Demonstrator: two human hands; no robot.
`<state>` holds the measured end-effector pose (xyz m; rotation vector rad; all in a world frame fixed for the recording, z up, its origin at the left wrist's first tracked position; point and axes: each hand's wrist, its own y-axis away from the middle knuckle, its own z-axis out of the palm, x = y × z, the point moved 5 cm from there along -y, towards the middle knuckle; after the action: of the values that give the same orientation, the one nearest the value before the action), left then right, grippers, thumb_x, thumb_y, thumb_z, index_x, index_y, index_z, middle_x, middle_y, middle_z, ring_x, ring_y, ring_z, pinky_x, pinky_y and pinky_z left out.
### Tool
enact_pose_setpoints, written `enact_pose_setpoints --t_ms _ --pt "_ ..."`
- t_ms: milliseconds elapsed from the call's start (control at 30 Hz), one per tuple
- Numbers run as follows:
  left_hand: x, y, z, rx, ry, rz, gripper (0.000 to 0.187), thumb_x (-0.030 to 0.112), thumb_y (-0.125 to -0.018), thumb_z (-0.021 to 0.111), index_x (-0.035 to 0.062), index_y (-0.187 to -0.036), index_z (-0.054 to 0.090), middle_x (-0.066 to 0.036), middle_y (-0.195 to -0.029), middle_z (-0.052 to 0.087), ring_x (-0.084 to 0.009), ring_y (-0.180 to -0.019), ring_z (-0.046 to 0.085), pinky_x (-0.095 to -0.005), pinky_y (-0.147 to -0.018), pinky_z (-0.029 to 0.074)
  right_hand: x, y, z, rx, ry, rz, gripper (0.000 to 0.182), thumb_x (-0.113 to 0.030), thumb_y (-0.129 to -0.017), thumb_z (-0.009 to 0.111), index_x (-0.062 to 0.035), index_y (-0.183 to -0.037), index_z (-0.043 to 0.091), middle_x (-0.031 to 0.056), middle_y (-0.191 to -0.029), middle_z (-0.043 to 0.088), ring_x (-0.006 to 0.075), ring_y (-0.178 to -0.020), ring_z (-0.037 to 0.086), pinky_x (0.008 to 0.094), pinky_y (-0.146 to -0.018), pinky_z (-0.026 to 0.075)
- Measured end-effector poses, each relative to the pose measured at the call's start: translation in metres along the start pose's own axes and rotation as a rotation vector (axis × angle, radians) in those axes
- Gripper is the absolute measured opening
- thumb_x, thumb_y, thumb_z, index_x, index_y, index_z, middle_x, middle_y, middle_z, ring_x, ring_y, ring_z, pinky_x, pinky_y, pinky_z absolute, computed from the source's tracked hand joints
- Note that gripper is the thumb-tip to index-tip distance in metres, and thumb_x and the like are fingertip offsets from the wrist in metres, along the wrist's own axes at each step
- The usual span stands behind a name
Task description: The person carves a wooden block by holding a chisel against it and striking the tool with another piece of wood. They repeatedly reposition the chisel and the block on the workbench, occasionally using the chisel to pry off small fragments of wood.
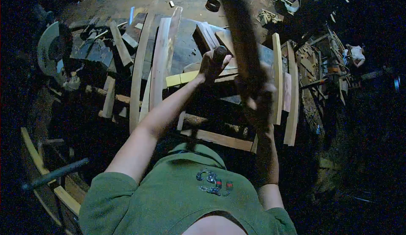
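My left hand is closed around a dark, round-ended handle above the middle of the bench; the tool's lower end is hidden in shadow. To its right, my right hand, in deep shadow, grips the lower end of a long dark wooden piece that rises up and slightly left, apart from the handle. Wooden blocks lie just beyond my left hand. A yellow piece lies left of my left wrist, near long pale boards.
More long boards stand at the right side. A large round blade-like disc is at the far left. A dark ring lies on the floor ahead. Wood scraps are heaped at the right, where another person appears farther off.
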<state>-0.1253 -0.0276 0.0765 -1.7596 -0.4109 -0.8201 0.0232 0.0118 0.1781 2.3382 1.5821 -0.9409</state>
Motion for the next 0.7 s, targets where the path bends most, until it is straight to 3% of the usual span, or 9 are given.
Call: enact_pose_setpoints --t_ms 67,133,167,200,267,367,400,467,700 --pt "-0.016 0.004 0.008 -0.04 -0.082 0.023 0.019 0.017 -0.08 0.06 0.003 -0.075 0.048 -0.015 -0.064 0.051 -0.0348 -0.061 0.056 -0.0392 -0.052 0.043 -0.006 -0.001 0.001 0.073 0.014 -0.067 0.054 -0.021 -0.071 0.064 -0.0068 -0.118 0.042 0.0238 -0.076 0.06 0.0413 -0.076 0.059 0.0464 -0.066 0.046" --pt "-0.05 0.017 0.025 -0.308 0.282 -0.453 0.021 0.018 -0.079 0.061 0.0032 -0.076 0.046 -0.015 -0.062 0.049 -0.0356 -0.059 0.054 -0.0399 -0.051 0.042 -0.011 -0.003 -0.002 0.172 0.034 -0.121 0.055 -0.022 -0.071 0.064 -0.0084 -0.119 0.041 0.0246 -0.077 0.06 0.0405 -0.079 0.06 0.0472 -0.067 0.046" --pt "-0.029 0.009 0.017 -0.112 -0.13 0.116 0.02 0.017 -0.08 0.061 0.0034 -0.075 0.047 -0.015 -0.063 0.049 -0.0325 -0.056 0.054 -0.0387 -0.051 0.041 -0.011 -0.004 -0.007 0.227 0.051 -0.15 0.055 -0.022 -0.071 0.064 -0.0091 -0.12 0.041 0.025 -0.077 0.06 0.0402 -0.081 0.061 0.0477 -0.067 0.046" --pt "-0.046 0.019 0.024 -0.121 -0.118 0.127 0.02 0.017 -0.08 0.061 0.0034 -0.075 0.047 -0.015 -0.063 0.049 -0.0325 -0.056 0.054 -0.0387 -0.051 0.041 0.033 -0.003 0.02 -0.011 0.332 0.081 0.056 -0.021 -0.073 0.064 -0.0107 -0.123 0.04 0.0255 -0.087 0.059 0.0407 -0.085 0.059 0.0442 -0.071 0.047" --pt "-0.109 0.036 0.043 -0.13 0.38 -0.261 0.021 0.017 -0.08 0.061 0.0039 -0.072 0.047 -0.011 -0.059 0.048 -0.0254 -0.053 0.051 -0.0355 -0.049 0.04 0.039 -0.009 0.01 -0.137 0.162 0.23 0.06 -0.023 -0.074 0.064 -0.005 -0.126 0.038 0.0244 -0.103 0.056 0.0356 -0.094 0.056 0.0401 -0.081 0.045" --pt "-0.081 0.027 0.027 -0.062 0.401 -0.445 0.024 0.019 -0.079 0.064 0.0043 -0.07 0.047 -0.003 -0.055 0.046 -0.0176 -0.051 0.045 -0.0319 -0.048 0.036 0.236 0.0 0.101 0.204 0.184 0.202 0.063 -0.024 -0.077 0.062 0.0002 -0.128 0.035 0.0205 -0.116 0.051 0.0295 -0.102 0.051 0.036 -0.088 0.041" --pt "-0.084 0.019 0.016 -0.007 0.149 -0.385 0.025 0.02 -0.078 0.065 0.0044 -0.069 0.047 -0.002 -0.054 0.045 -0.0163 -0.051 0.044 -0.0309 -0.048 0.036 0.135 -0.002 0.044 0.294 -0.052 -0.039 0.059 -0.028 -0.082 0.059 0.0007 -0.128 0.036 0.0177 -0.118 0.049 0.0237 -0.105 0.05 0.0336 -0.091 0.038" --pt "-0.07 0.009 -0.004 -0.016 0.14 -0.397 0.017 0.017 -0.08 0.066 0.0066 -0.075 0.053 -0.002 -0.064 0.054 -0.0105 -0.053 0.051 -0.0256 -0.05 0.042 0.109 -0.004 0.035 0.235 -0.269 0.106 0.054 -0.034 -0.083 0.06 0.0 -0.122 0.044 0.0157 -0.106 0.055 0.0226 -0.095 0.054 0.0302 -0.084 0.042" --pt "-0.091 0.014 -0.018 0.056 0.529 -0.613 0.023 0.017 -0.082 0.063 0.007 -0.09 0.045 -0.003 -0.065 0.052 -0.014 -0.058 0.055 -0.0302 -0.055 0.048 0.189 0.034 0.125 -0.059 -0.06 0.622 0.052 -0.053 -0.076 0.06 -0.0068 -0.099 0.049 0.0235 -0.087 0.062 0.0427 -0.084 0.059 0.0493 -0.07 0.046"
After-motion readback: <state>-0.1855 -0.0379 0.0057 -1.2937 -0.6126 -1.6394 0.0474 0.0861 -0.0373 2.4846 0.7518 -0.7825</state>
